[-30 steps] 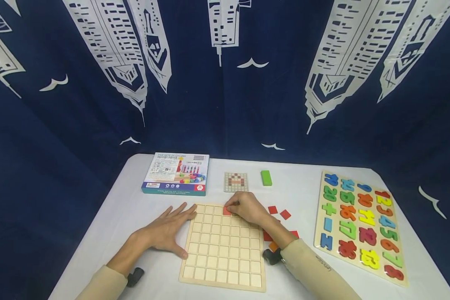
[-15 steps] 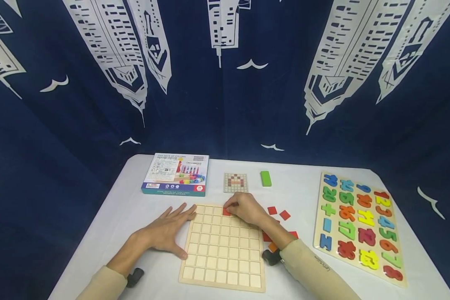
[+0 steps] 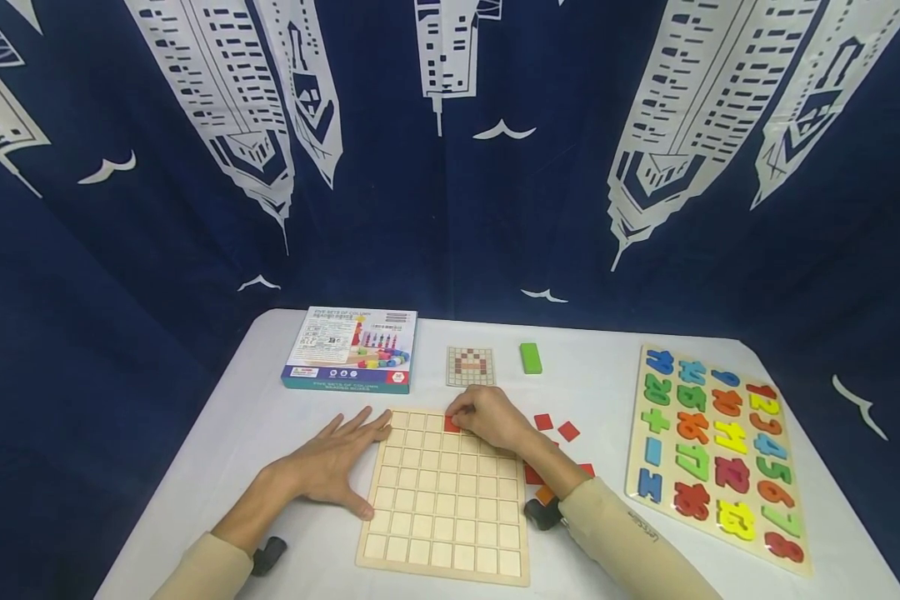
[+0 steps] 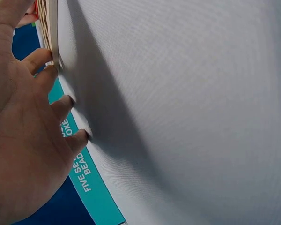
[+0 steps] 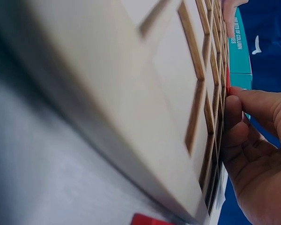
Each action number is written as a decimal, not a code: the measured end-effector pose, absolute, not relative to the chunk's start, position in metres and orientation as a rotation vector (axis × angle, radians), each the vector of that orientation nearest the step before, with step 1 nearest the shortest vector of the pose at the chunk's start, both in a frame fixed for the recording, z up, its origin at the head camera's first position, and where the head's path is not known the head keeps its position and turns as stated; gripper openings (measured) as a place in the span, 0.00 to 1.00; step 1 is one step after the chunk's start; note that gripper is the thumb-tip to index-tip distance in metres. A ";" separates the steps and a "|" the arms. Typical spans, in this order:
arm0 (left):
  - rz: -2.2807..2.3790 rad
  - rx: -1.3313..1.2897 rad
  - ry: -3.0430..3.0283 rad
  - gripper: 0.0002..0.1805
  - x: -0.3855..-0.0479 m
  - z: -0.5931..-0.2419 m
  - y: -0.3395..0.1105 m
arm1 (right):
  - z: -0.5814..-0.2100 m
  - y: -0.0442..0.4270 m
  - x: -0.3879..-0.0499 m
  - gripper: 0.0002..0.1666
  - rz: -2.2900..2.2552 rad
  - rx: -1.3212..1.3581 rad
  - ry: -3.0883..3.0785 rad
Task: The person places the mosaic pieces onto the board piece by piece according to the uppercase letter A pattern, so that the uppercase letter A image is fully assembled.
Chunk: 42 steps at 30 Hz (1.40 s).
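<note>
A wooden grid board (image 3: pixel 442 503) lies on the white table, its square cells bare apart from the far row. In that row, a red square tile (image 3: pixel 452 424) sits at a cell near the middle. My right hand (image 3: pixel 489 417) pinches this tile at its edge; the right wrist view shows the thumb and a finger (image 5: pixel 232 112) at the red piece, partly hiding it. Spread wide, my left hand (image 3: pixel 333 462) rests along the board's left edge, with the thumb near its lower left side and fingertips by the far left corner.
Loose red tiles (image 3: pixel 568 431) and an orange tile (image 3: pixel 545 495) lie right of the board, partly under the right forearm. Behind it are a patterned card (image 3: pixel 471 367), a green block (image 3: pixel 531 358) and a cardboard box (image 3: pixel 350 350). A number puzzle board (image 3: pixel 667 442) stands right.
Almost nothing differs. Both hands hold their places, and the right fingers stay on the red tile at the far row. The whole view shifts very slightly.
</note>
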<state>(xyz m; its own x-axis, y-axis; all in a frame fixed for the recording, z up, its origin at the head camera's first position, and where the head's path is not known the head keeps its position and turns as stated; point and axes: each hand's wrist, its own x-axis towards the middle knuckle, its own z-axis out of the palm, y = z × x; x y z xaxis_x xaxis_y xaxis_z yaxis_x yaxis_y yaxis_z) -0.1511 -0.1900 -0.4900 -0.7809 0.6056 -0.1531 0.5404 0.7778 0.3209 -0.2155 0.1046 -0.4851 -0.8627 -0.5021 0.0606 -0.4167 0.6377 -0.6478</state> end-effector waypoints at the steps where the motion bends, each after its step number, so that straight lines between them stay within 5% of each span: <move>1: 0.385 0.893 2.723 0.70 -0.151 -0.490 -0.190 | -0.485 0.104 -0.216 0.07 -1.029 -0.770 2.728; 18: 0.395 0.907 2.704 0.70 -0.152 -0.488 -0.189 | -0.479 0.117 -0.214 0.07 -1.030 -0.788 2.716; 42: 0.406 0.922 2.715 0.69 -0.149 -0.485 -0.190 | -0.472 0.232 -0.215 0.14 -0.912 -0.499 2.755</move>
